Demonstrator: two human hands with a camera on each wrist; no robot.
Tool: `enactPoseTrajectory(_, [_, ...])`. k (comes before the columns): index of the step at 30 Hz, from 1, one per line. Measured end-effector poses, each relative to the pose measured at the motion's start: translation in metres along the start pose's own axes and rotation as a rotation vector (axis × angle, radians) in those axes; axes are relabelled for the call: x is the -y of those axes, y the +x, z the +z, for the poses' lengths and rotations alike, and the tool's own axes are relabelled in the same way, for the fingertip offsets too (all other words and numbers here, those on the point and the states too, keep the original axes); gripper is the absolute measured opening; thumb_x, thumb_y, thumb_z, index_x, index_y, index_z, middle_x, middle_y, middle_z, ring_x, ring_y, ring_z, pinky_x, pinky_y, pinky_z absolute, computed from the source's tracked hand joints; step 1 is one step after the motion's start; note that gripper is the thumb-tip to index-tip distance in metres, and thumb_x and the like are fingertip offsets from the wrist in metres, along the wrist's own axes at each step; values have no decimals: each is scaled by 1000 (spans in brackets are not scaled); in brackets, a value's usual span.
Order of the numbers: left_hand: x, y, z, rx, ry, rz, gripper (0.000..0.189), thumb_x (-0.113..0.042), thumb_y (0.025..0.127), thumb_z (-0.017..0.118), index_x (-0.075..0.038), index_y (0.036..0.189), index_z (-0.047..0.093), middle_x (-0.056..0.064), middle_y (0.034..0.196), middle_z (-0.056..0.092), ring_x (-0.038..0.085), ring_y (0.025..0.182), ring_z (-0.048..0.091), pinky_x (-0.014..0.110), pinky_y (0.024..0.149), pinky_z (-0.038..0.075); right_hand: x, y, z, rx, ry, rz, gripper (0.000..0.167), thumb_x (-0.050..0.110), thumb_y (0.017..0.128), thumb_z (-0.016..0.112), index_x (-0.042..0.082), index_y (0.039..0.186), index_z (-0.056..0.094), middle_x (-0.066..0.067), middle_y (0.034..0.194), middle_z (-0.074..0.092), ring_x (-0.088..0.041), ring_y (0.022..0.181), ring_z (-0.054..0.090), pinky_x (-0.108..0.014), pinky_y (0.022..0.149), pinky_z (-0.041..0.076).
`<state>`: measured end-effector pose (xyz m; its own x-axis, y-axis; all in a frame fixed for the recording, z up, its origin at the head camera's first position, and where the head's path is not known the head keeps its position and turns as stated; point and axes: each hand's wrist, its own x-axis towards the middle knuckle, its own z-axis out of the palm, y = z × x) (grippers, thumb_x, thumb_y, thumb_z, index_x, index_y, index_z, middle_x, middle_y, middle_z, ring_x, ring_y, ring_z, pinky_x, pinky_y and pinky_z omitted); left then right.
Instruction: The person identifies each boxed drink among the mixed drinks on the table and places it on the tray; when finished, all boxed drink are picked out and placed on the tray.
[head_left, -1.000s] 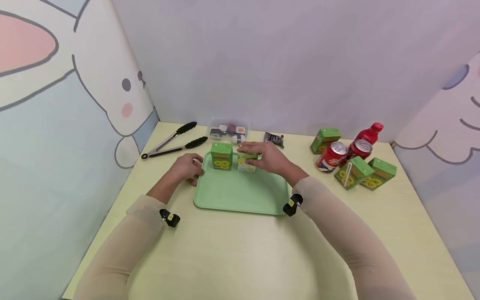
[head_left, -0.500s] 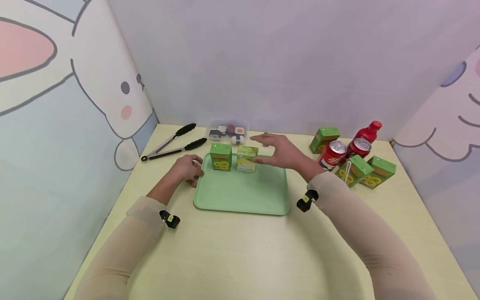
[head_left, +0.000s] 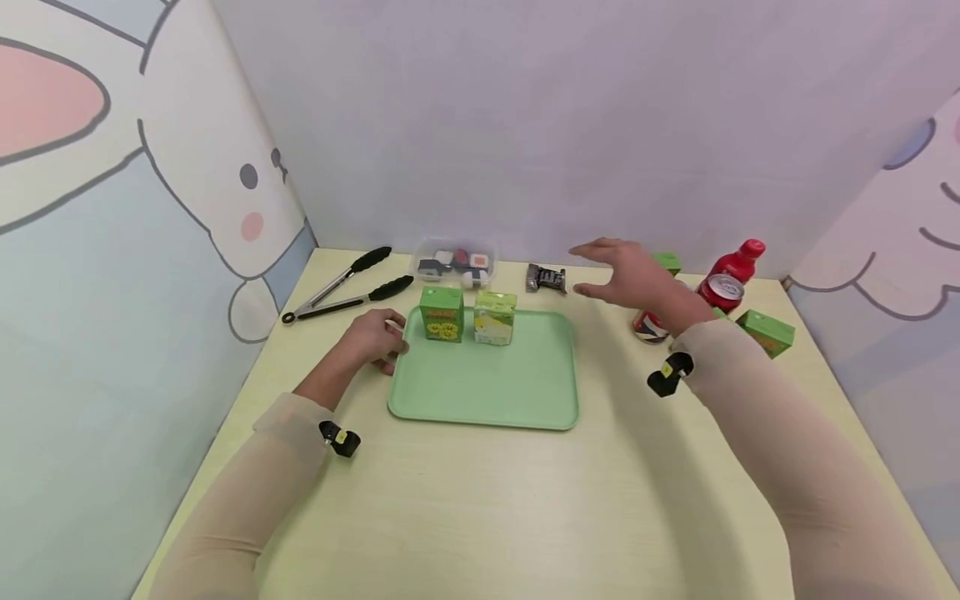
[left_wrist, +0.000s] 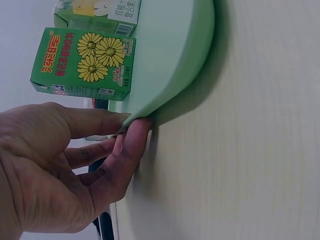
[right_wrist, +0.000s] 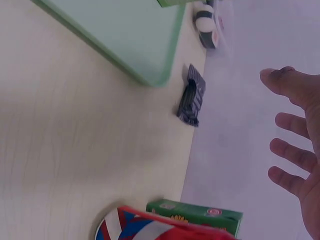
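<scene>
My left hand [head_left: 372,337] pinches the left rim of a light green tray [head_left: 483,385] between thumb and fingers, as the left wrist view shows up close. Two juice boxes stand upright along the tray's far side: a dark green carton [left_wrist: 82,65] with yellow flowers, and to its right a paler yellow-green carton [head_left: 494,321]. Off the tray's far right corner, my right hand [head_left: 628,275] hovers in the air with its fingers spread and holds nothing. A small black-wrapped snack [head_left: 546,278] lies on the table just left of its fingertips.
Metal tongs [head_left: 330,298] with black tips lie spread at the back left. Beside them is a clear plastic box [head_left: 454,265] of sushi-like pieces. At the right stand red soda cans [head_left: 722,293], a red bottle [head_left: 741,260] and green cartons [head_left: 767,332], partly behind my right arm.
My right hand has let go of the paler carton and moved right and up, away from the tray. The carton stays upright on the tray. My left hand has stayed at the rim.
</scene>
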<state>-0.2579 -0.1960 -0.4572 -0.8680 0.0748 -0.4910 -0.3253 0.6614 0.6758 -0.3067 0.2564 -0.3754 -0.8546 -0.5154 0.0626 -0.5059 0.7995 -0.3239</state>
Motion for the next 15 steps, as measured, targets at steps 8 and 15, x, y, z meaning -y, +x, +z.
enactPoseTrajectory(8, [1,1,1,-3,-6,-7,58,-4,101,75,-4,155,52,20,134,65,20,84,73,34,70,72,-27,-11,-21,44,-88,101,65,27,102,82,6,159,59,-27,159,58,-49,144,57,-71,126,46])
enactPoseTrajectory(15, [2,1,0,-4,-4,-1,58,-4,102,75,-4,155,53,20,133,64,20,86,73,34,69,72,-52,-18,-31,76,-98,180,56,24,103,77,4,154,63,-29,156,59,-54,147,49,-74,123,46])
